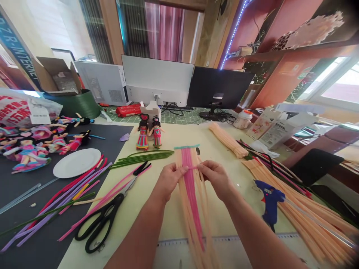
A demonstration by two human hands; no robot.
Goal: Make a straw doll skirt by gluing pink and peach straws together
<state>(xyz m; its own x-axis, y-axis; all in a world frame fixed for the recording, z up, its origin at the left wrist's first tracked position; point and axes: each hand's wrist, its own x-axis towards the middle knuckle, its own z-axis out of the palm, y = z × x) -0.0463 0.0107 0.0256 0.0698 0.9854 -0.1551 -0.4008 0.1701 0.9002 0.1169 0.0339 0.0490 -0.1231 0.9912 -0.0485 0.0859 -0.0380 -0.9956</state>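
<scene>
A flat strip of peach and pink pipe cleaners (193,194) runs toward me down the middle of the table, with a teal band (187,147) across its far end. Across the strip lies a short pink pipe cleaner (193,167). My left hand (169,178) pinches its left end between thumb and fingers. At its right end, my right hand (215,177) pinches it the same way. Some peach strands hang loose beside my right hand. Black-handled scissors (108,211) lie partly open to the left, and a blue glue gun (269,203) rests to the right.
Two small dolls (142,132) stand behind the strip. Green pipe cleaners (143,158) lie at left, near a white plate (77,163) and a heap of dolls (30,149). Peach bundles (228,140) lie at right. A ruler (168,243) lies at the front; monitors (158,80) stand behind.
</scene>
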